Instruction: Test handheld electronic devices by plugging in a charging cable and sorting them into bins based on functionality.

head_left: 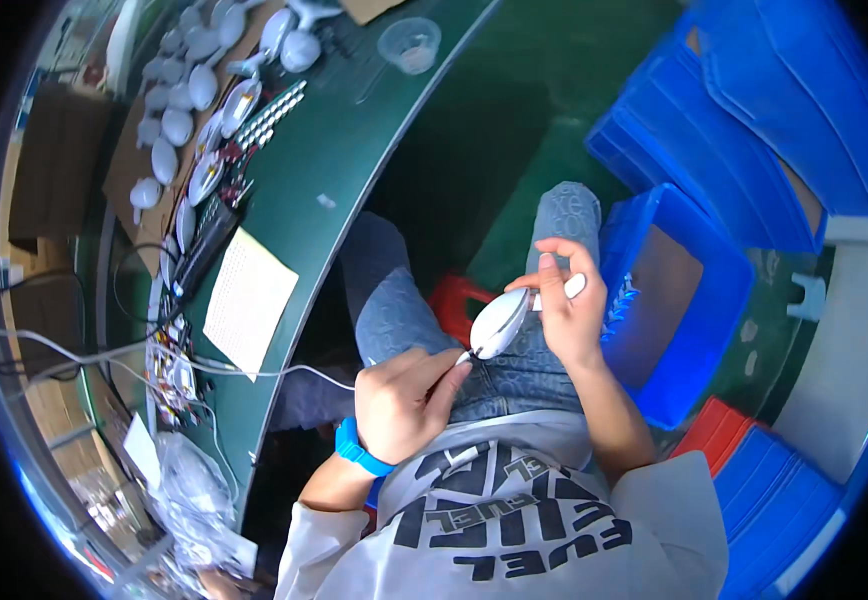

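Note:
Over my lap is a white oval-headed device (495, 328) with a dark seam down its shell and a slim white handle end. My right hand (573, 312) is closed around its neck, thumb on top, and the rounded handle tip pokes out past the fingers. At the device's near end my left hand (402, 405), wrist in a blue band, pinches the plug of a white cable (299, 373). The plug meets the shell there; how deep it sits I cannot tell. From that hand the cable runs left across the table.
On the green table (306, 170) at the left lie several similar white devices (176, 126), opened shells, wires, a paper sheet (247, 300) and a clear plastic cup (410, 45). Clear plastic bags (192, 490) lie near. A blue bin (724, 285) stands right, below stacked blue crates (694, 120).

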